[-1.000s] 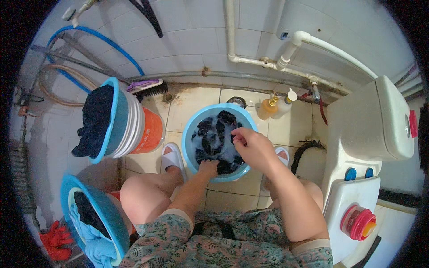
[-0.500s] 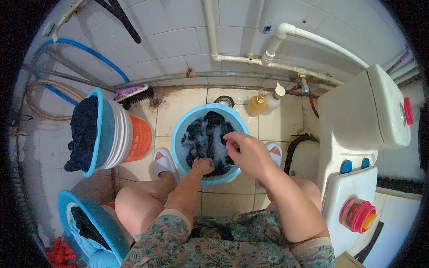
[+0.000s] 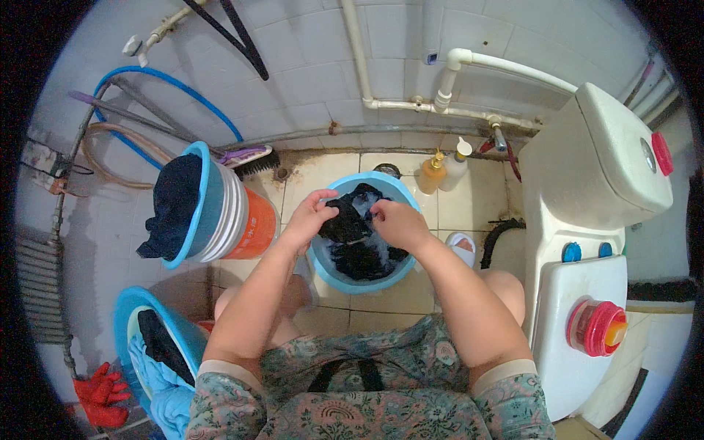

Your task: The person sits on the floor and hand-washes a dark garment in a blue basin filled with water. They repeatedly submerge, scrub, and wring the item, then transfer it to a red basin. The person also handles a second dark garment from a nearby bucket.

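A light blue basin of sudsy water stands on the floor between my feet, with dark wet laundry in it. Raised over its left half is a piece of black wet cloth; its kind of garment does not show. My left hand pinches the cloth's upper left edge between thumb and fingers. At the opposite side my right hand is closed with its fingertips on the cloth.
To my left stands a bucket topped by a blue basin with dark clothes. Nearer is another blue basin of laundry, beside red gloves. Two pump bottles and a scrubbing brush lie beyond. A toilet is on the right.
My left hand has come up out of the laundry to the basin's left rim, lifting black cloth. My right hand has lowered slightly onto it. The view has shifted a little.
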`<action>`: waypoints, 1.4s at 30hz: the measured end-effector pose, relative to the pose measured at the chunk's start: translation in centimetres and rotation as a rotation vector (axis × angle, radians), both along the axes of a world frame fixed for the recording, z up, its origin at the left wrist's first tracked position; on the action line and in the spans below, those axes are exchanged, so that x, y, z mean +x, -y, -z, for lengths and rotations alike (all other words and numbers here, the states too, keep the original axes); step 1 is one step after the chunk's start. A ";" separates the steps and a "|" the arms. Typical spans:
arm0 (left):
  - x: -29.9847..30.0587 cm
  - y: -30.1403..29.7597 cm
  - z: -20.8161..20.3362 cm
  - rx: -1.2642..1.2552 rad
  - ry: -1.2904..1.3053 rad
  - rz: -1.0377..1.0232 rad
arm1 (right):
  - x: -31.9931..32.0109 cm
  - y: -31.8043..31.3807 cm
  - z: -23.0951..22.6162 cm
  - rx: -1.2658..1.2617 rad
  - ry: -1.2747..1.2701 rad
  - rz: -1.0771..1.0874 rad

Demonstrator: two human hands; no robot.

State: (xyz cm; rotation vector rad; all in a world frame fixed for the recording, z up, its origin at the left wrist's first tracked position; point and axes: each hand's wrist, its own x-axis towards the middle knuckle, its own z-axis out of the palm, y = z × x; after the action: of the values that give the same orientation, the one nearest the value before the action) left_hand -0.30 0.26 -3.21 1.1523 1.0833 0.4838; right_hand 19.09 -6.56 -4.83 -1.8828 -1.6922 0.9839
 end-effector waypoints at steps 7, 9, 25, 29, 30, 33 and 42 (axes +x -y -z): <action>-0.5 2.1 -4.6 -0.088 0.427 -0.115 | -3.0 -0.3 2.5 0.192 -0.553 -0.180; -0.6 2.1 -4.7 -0.076 0.473 -0.180 | -2.7 -1.0 1.5 0.089 -0.458 -0.154; -3.3 -2.2 -2.5 0.223 -0.253 0.448 | 0.7 -1.6 -5.7 0.102 -1.016 0.369; -2.6 -1.7 -4.2 0.433 -0.623 0.559 | 2.3 -1.8 -5.8 0.198 -1.072 0.466; -2.3 -1.2 -5.2 0.467 -0.693 0.569 | 2.7 -1.9 -5.9 0.218 -1.091 0.499; -3.2 -1.4 -4.2 0.716 -0.716 0.613 | 4.6 -1.9 -6.3 0.270 -1.181 0.556; -5.9 -2.7 -4.2 0.792 -0.950 0.522 | 6.4 -1.2 -7.1 0.328 -1.140 0.664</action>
State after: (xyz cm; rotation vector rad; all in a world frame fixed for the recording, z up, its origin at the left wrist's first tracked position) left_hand -6.23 2.93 1.03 2.4312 1.3333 -0.1245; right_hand 25.52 -5.37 2.26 -1.1044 -0.4635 1.0602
